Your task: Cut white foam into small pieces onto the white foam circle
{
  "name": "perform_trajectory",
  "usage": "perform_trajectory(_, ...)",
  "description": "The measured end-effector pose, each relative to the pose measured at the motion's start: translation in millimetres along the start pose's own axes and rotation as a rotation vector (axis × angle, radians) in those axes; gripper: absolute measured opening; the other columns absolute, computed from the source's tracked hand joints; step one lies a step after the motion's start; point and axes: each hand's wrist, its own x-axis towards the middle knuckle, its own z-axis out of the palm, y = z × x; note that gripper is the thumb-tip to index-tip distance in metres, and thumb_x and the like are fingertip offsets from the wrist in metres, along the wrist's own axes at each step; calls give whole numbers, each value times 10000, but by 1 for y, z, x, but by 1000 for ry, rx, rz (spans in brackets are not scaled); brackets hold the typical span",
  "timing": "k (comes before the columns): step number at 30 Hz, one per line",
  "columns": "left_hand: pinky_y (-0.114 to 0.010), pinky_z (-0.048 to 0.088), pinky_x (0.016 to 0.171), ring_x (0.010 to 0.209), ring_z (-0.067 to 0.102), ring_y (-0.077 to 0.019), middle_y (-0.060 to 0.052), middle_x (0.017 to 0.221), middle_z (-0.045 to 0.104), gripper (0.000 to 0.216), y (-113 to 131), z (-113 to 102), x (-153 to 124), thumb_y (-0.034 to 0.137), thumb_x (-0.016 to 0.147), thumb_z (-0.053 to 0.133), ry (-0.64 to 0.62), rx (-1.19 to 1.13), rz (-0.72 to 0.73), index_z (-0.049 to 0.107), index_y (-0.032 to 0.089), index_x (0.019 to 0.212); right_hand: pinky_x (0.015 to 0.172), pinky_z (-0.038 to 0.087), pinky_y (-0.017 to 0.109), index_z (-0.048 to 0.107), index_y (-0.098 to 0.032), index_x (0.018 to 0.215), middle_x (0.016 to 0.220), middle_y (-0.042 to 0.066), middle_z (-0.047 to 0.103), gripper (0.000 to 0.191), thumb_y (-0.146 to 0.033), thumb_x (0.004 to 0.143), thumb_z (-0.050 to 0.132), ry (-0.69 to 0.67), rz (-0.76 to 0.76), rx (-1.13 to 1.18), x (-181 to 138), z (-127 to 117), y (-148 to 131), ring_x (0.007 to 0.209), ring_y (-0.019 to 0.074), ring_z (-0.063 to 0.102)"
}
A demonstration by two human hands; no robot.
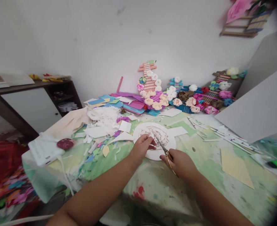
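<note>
My right hand (179, 163) is closed around the gold handles of a pair of scissors (163, 148), whose blades point up and left toward my other hand. My left hand (141, 147) pinches a small white piece of paper (152, 134) at the blade tips. Both hands are over a round white plate-like disc (155, 155) lying on the table. In its middle is a heap of small white paper scraps (160, 135). The fingertips of my left hand partly cover the white piece, so its shape is hard to make out.
A green-stained cloth covers the table (138, 175). White string (104, 117), coloured paper sheets (133, 103) and cuttings lie to the left and behind. Guitar-shaped crafts with paper flowers (150, 88) lean on the wall. At right are paper sticks (235, 139) and a cream sheet (236, 168).
</note>
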Motion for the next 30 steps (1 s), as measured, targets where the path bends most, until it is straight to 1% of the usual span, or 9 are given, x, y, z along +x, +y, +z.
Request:
perform_trajectory(2,-256,432,608,619,507,-94,-5,641,503,195,-2,-2,4,331,689,447,47,-38,7,460,140,653,448,204,211,460,-181,580,573,29,539,438,-547,723,267,-18,15,20,7,-1,1,508,116,426)
perform_trajectory(6,-245,425,552,558,492,-90,9,601,481,236,-5,-10,13,383,678,439,105,175,9,442,148,651,467,244,214,495,-176,623,651,60,569,542,-597,716,166,-79,72,36,30,-5,3,555,135,473)
perform_trajectory(8,-234,407,541,544,480,-91,14,576,481,244,-6,-14,18,396,674,437,113,400,65,454,155,645,474,258,219,517,-172,630,666,75,581,575,-617,702,160,-118,58,31,40,-6,5,577,149,495)
perform_trajectory(11,-226,376,570,598,477,-100,5,618,521,240,-5,-20,26,375,706,391,130,931,235,501,168,656,467,271,226,552,-171,639,657,80,594,588,-648,666,210,-194,17,21,50,-8,6,581,167,515)
perform_trajectory(13,-235,364,597,640,482,-114,-4,653,546,233,-5,-22,30,347,713,382,119,1134,285,529,176,656,471,284,232,573,-170,686,692,85,604,597,-654,656,224,-235,0,11,52,-10,7,600,177,528)
perform_trajectory(19,-290,352,643,688,501,-167,-51,681,580,242,-5,-20,35,291,713,375,75,1309,271,573,173,640,515,324,266,599,-155,805,808,122,608,666,-681,621,236,-349,-5,-53,50,-18,14,690,225,545)
perform_trajectory(24,-314,361,679,713,515,-189,-75,689,589,221,-9,-14,40,238,698,387,24,1364,267,590,162,652,524,331,270,598,-141,836,817,132,603,701,-698,594,248,-389,-23,-110,53,-28,18,714,231,542)
perform_trajectory(27,-307,358,729,779,515,-188,-70,770,599,221,-10,-13,42,229,698,389,5,1340,293,598,174,744,510,329,268,601,-141,806,782,123,604,705,-709,579,250,-380,-42,-141,56,-37,20,697,229,541)
perform_trajectory(30,-295,359,761,819,513,-180,-70,838,595,283,-8,-15,41,218,699,383,19,1280,325,567,173,909,501,331,269,602,-155,771,757,106,606,679,-700,595,238,-356,-57,-174,56,-44,24,683,221,541)
